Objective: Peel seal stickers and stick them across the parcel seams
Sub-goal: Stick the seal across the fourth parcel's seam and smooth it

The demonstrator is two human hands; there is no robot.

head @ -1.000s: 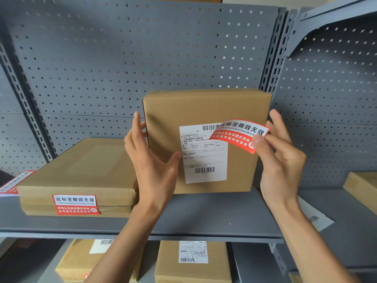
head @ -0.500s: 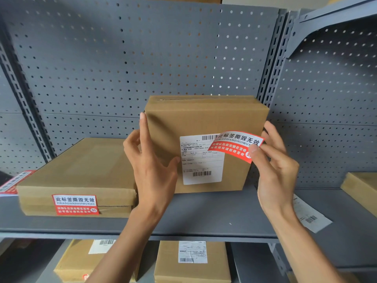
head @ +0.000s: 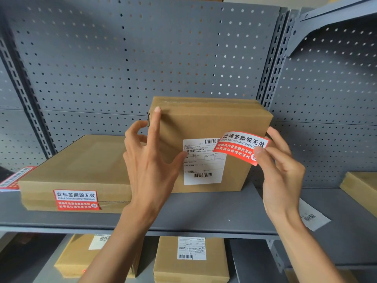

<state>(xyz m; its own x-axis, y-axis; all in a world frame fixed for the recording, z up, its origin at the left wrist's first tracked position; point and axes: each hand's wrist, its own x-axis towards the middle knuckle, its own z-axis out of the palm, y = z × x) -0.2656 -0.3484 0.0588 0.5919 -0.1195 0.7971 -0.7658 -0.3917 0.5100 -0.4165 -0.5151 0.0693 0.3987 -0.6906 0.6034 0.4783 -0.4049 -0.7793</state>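
Mid-step: sticker (head: 241, 147) peeled, not yet stuck. Pinched at right end by right hand (head: 282, 176), held just in front of box (head: 206, 144) standing upright on shelf (head: 204, 211), over label (head: 204, 162). Left hand (head: 151, 160) steadying box, straight index along left edge, thumb on front face. Seam on top face, far side. Next, by judgement: lift sticker to top edge, lay across seam, press flat

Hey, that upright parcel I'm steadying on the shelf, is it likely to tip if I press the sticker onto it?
Possibly. The parcel stands on a narrow edge, so a push near its top could rock it backward. The left hand braces its left corner, which should help. The seal sticker looks thin and curls, so it probably needs only light pressure.
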